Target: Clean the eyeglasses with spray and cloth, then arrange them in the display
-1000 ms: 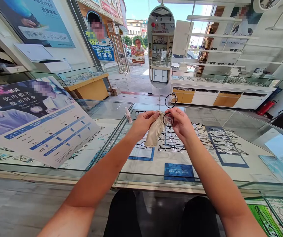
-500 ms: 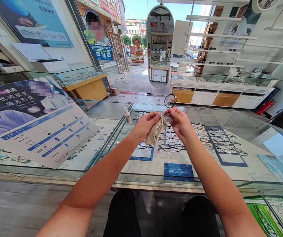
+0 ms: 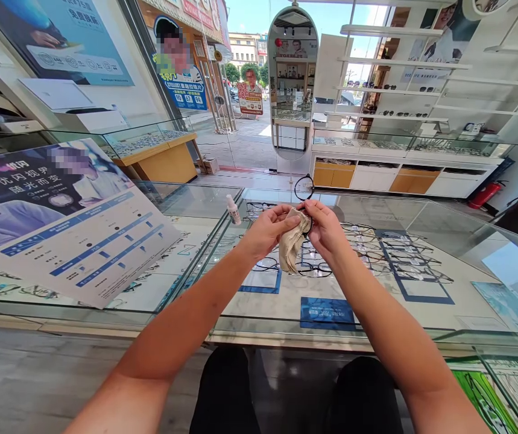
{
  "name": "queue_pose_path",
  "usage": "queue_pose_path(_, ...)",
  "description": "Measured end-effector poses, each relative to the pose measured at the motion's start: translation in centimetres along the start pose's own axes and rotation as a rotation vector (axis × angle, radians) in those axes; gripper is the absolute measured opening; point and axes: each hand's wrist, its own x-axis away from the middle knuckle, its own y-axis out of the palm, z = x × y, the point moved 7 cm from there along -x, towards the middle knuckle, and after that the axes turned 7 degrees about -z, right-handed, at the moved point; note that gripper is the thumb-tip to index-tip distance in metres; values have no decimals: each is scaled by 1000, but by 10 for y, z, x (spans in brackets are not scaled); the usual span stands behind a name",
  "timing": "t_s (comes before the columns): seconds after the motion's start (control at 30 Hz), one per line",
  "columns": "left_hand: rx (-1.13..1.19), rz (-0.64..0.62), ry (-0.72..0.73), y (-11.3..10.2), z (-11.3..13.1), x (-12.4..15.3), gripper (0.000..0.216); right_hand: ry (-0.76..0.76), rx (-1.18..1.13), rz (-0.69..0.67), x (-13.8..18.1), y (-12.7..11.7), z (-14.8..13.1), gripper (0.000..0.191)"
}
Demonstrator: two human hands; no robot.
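My left hand (image 3: 265, 229) pinches a beige cleaning cloth (image 3: 291, 246) against the near lens of a pair of black-rimmed glasses (image 3: 304, 188). My right hand (image 3: 326, 229) grips the same glasses by the frame, fingers closed. The far lens sticks up above both hands; the near lens is covered by the cloth and fingers. Both hands are held together above the glass display counter (image 3: 421, 220), which has several pairs of glasses lying inside it.
A small white spray bottle (image 3: 232, 210) stands on the counter left of my hands. A large advertising board (image 3: 66, 220) lies tilted on the left counter. A tall oval mirror (image 3: 292, 84) stands beyond the counter, with shelves and cabinets (image 3: 403, 175) at the back right.
The cloth has come up over the near lens, which showed bare a second ago. The glasses have tilted and sunk a little, and both hands have closed in together.
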Motion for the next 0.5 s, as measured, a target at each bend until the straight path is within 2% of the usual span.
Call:
queue_pose_path(0.2, -107, -86, -45, 7, -5, 2, 52, 1, -9, 24, 1, -1, 0, 44)
queue_pose_path(0.3, -191, -140, -36, 12, -5, 2, 56, 41, 4, 28, 1, -2, 3, 47)
queue_pose_path(0.5, -164, -137, -58, 12, -6, 4, 55, 30, -57, 32, 0, -2, 4, 50)
